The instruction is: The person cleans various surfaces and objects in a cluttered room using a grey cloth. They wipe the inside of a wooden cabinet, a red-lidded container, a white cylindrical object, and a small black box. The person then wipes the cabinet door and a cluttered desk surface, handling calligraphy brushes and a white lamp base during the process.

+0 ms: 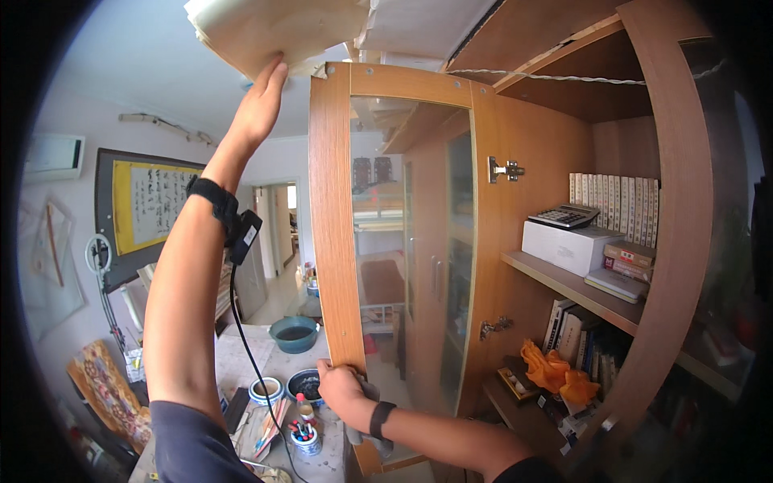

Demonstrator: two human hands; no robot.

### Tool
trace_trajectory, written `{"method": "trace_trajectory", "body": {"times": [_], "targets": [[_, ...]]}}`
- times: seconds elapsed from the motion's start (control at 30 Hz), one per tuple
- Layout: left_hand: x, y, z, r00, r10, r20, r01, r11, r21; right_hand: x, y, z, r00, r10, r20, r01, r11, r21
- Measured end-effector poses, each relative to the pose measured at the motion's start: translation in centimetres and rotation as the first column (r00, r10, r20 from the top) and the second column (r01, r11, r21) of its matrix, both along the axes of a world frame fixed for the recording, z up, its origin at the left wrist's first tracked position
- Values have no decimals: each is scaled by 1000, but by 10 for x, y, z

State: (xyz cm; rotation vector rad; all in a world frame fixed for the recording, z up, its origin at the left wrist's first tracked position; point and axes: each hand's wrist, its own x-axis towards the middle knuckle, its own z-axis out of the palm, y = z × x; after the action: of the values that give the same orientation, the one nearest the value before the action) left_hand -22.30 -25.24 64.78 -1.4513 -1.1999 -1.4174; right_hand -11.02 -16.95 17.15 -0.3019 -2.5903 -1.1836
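The glazed wooden cabinet door (331, 211) stands swung out on its hinges. My left hand (263, 99) is raised, fingers extended, against or just before the overhanging sheets of paper (272, 30) on top; the exact contact is hard to tell. Lower down, my right hand (347, 392) is closed around a grey cloth (380, 445) at the door's outer edge, with the cloth partly hidden behind the hand and wrist.
Inside the cabinet, shelves hold books (616, 205), a calculator (564, 215) on a white box (564, 247) and an orange cloth (558, 374). A twisted cord (555, 76) crosses the top. On the table are a water basin (294, 335), a bottle (305, 410) and a pen pot (306, 444).
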Motion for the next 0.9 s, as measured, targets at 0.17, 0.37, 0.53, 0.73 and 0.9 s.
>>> {"method": "trace_trajectory", "body": {"times": [0.17,0.37,0.53,0.73,0.9], "targets": [[8,-16,4,993,28,114,-26,999,-24,68,-36,-10,940,191,-283,-237,961,-140],[19,7,-10,993,-44,112,50,997,-54,176,-57,-1,900,203,-384,-294,936,-194],[36,18,-51,989,-102,108,112,989,-96,244,-80,3,896,98,-433,-272,891,-363],[108,31,-123,923,-353,151,379,901,-209,293,-90,18,831,125,-541,-298,923,-245],[176,25,-239,843,-513,160,523,715,-463,297,-84,-3,803,65,-593,-336,870,-360]]}}
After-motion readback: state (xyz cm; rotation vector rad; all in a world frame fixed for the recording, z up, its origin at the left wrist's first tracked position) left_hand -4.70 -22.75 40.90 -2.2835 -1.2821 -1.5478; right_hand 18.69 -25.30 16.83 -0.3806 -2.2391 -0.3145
